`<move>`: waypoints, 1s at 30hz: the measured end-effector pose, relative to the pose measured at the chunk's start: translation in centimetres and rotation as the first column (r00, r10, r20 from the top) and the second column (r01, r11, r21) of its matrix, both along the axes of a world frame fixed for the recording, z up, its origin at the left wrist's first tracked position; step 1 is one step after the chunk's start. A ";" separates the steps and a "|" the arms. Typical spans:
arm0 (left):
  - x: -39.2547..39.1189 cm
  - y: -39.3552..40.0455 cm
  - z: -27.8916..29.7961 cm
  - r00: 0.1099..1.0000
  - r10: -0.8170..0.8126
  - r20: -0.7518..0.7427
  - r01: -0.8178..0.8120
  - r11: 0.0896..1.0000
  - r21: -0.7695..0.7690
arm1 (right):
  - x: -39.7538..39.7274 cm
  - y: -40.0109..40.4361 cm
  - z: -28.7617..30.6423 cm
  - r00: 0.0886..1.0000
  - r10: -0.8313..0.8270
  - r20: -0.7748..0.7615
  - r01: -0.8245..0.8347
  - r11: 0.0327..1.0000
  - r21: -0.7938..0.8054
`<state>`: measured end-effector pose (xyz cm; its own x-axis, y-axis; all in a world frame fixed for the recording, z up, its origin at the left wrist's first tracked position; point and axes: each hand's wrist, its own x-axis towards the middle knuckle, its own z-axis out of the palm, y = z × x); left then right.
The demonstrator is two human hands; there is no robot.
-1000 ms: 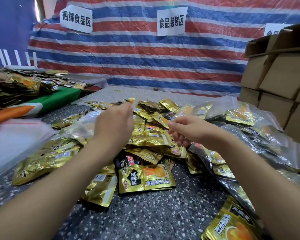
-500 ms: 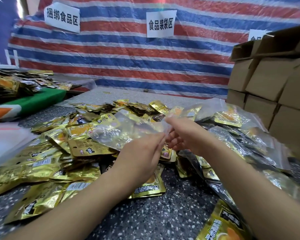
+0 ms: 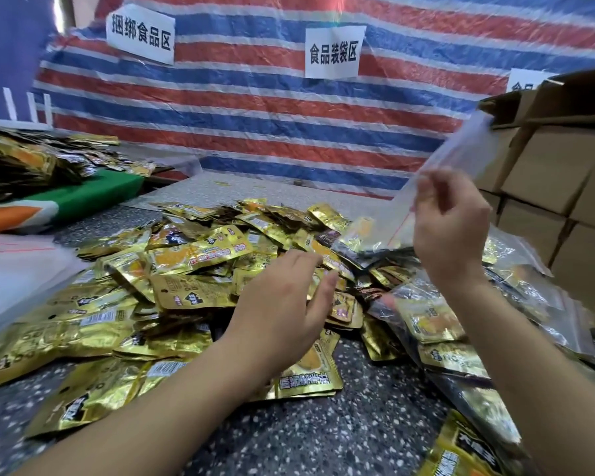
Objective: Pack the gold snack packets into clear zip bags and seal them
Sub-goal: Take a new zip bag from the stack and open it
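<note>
Striped red, white and blue tarpaulin point(image 3: 289, 132) hangs behind the speckled dark bench point(image 3: 323, 438), with white paper signs point(image 3: 334, 53) pinned to it and brown cardboard boxes point(image 3: 557, 173) stacked at the right; across the bench lies a broad loose heap of gold snack packets point(image 3: 193, 273), shiny foil pouches with black and orange print, overlapping at every angle, some face up and some face down; to the right of the heap, filled clear bags point(image 3: 516, 293) lie piled, their gold contents showing through the film. The right hand point(image 3: 450, 231) is raised above the right side of the heap, its grip pinching an empty clear zip bag point(image 3: 461, 159) near the red line at the mouth, so the limp, see-through film stands up and away toward the boxes; whether the mouth is parted cannot be told. The left hand point(image 3: 285, 307) hovers low over the middle of the heap, its grip wide, fingers spread and holding nothing, just above the packets. The step in hand looks like the start of a fresh bag: one is held up, and nothing is in it yet. The next move would call for the left hand to gather packets from the heap while the right holds the mouth open to receive them; the foil is likely slippery and the film floppy, so a steady hold at the mouth matters; sealing comes after.
</note>
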<state>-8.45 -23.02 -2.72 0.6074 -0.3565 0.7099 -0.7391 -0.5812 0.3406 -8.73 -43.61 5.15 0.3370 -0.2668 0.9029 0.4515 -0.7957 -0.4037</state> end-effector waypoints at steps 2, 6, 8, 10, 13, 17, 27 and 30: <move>0.2 0.0 0.0 1.000 -0.017 0.015 0.019 0.994 -0.109 | 0.1 0.6 -0.1 0.999 0.052 0.012 -0.049 0.977 -0.206; 0.6 0.0 0.1 0.978 -0.144 -0.153 0.091 0.946 -0.312 | 0.1 3.4 -0.8 0.813 0.251 -0.525 -0.301 0.954 -0.011; 0.8 0.0 0.0 0.949 -0.202 -0.240 0.111 0.932 -0.345 | 0.0 4.3 -1.6 0.641 0.282 -0.714 -0.357 0.933 0.047; 1.1 0.1 -0.2 0.943 -0.197 -0.267 0.112 0.947 -0.303 | -0.1 4.8 -2.3 0.509 0.368 -0.778 -0.405 0.900 0.161; 1.5 0.3 -0.4 0.947 -0.175 -0.270 0.112 0.966 -0.234 | -0.2 4.7 -2.7 0.415 0.507 -0.756 -0.400 0.847 0.349; 1.8 0.7 -0.4 0.960 -0.153 -0.236 0.114 0.979 -0.171 | -0.4 4.3 -3.0 0.273 0.598 -0.754 -0.394 0.784 0.480; 1.7 1.1 -0.1 0.951 -0.174 -0.256 0.143 0.981 -0.134 | 0.0 4.6 -3.5 0.367 0.581 -0.726 -0.466 0.791 0.397; 1.8 1.1 -0.1 0.958 -0.147 -0.247 0.113 0.983 -0.148 | -0.1 4.8 -3.7 0.351 0.584 -0.732 -0.480 0.783 0.395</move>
<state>-6.66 -21.92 -2.77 0.7291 -0.3592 0.5826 -0.6836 -0.4233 0.5945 -8.79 -38.81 1.45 0.9722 0.1797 0.1499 0.2163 -0.4453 -0.8689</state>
